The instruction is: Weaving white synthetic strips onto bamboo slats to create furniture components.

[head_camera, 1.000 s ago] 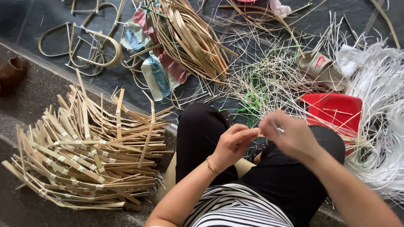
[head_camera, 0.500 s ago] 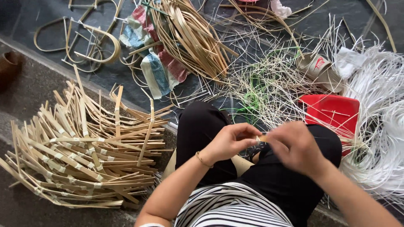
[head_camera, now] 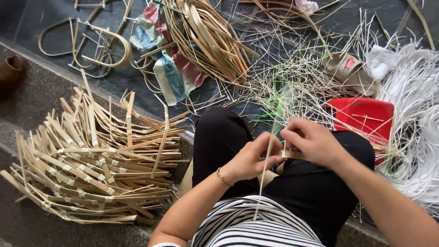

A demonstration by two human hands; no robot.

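What the two hands pinch over the lap is mostly hidden by the fingers; only a thin pale strip (head_camera: 264, 176) shows, running down from them toward 6 o'clock over the striped shirt (head_camera: 256, 226). At 2 o'clock a flat red tray (head_camera: 361, 116) lies under scattered slivers, with a tan paper cup (head_camera: 344, 68) bearing a red mark above it, and patterned cloth (head_camera: 171, 73) at 11 o'clock. The left hand (head_camera: 249, 160) is curled closed around the strip, and the right hand (head_camera: 311, 142) is closed beside it, fingertips touching the same piece, with the pile of tied bamboo frames (head_camera: 91, 160) at 9 o'clock.
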